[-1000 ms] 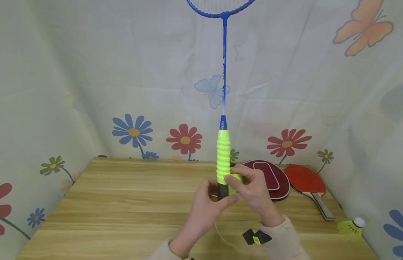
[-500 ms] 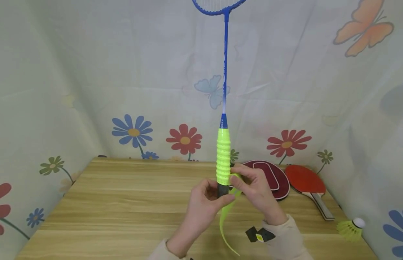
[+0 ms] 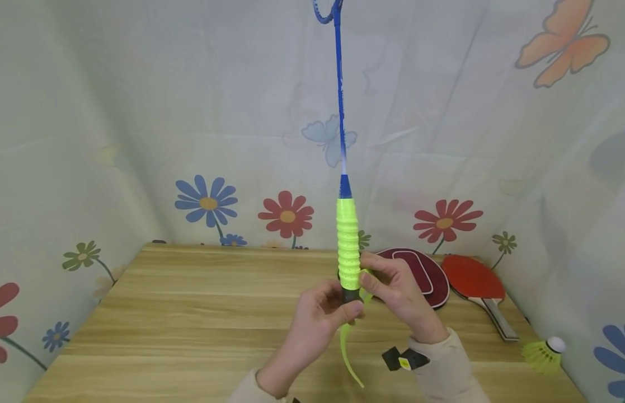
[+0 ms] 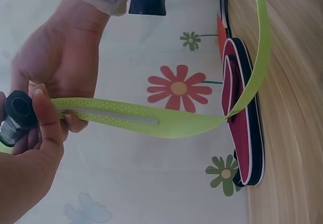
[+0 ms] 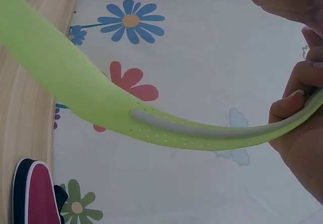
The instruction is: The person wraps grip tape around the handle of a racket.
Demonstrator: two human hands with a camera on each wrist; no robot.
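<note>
A blue badminton racket (image 3: 341,112) stands nearly upright in the head view, its strung head mostly cut off at the top. Ridged lime-green grip tape (image 3: 348,240) is wrapped round most of its handle; a short black part shows below. My left hand (image 3: 312,324) holds this black lower end, whose butt cap (image 4: 20,108) shows in the left wrist view. With thumb and fingers, my right hand (image 3: 400,294) pinches the tape beside the handle. The loose tape tail (image 4: 176,125) hangs down, dotted with holes and bearing a grey strip (image 5: 202,131) along its middle.
A dark red paddle case (image 3: 435,274) lies at the table's back right. Beside it are a red table tennis paddle (image 3: 475,279) and a yellow shuttlecock (image 3: 544,355). The wooden table (image 3: 201,313) meets a flower-printed cloth (image 3: 231,112) behind and at the sides.
The racket has turned about its long axis, so its head now looks narrow, and it leans slightly left. The loose tape tail has swung into fuller view below. Both hands stay near the handle.
</note>
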